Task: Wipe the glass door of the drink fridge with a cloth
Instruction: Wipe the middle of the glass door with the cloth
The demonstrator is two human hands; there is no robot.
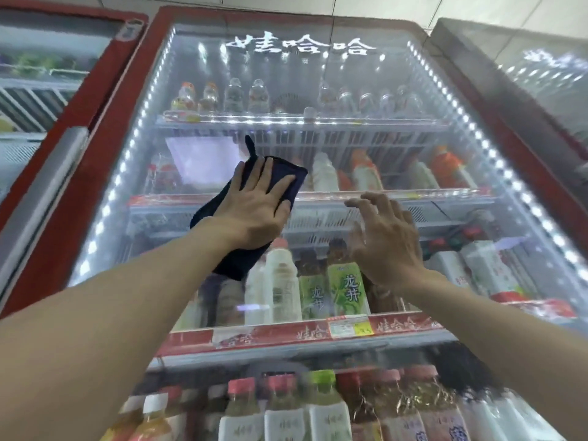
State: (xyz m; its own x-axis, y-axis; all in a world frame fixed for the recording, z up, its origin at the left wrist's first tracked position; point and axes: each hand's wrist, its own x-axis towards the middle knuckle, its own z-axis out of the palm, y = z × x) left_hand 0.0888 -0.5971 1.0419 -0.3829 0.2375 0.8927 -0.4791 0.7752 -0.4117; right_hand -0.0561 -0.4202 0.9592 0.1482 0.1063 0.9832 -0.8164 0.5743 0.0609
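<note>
The drink fridge's glass door (397, 90) fills the view, framed in red with white LED strips down both sides. A dark navy cloth (235, 262) lies flat against the glass at mid-height. My left hand (257, 202) presses on it with the palm down and fingers spread. My right hand (388, 237) hovers just to the right of the cloth, fingers apart and curled, holding nothing; whether it touches the glass is unclear.
Behind the glass, shelves hold several bottles, with green tea bottles (346, 288) in the middle row. A grey vertical handle (47, 189) runs down the door's left frame. Another red-framed fridge (41, 74) stands at left, a silver one (525, 90) at right.
</note>
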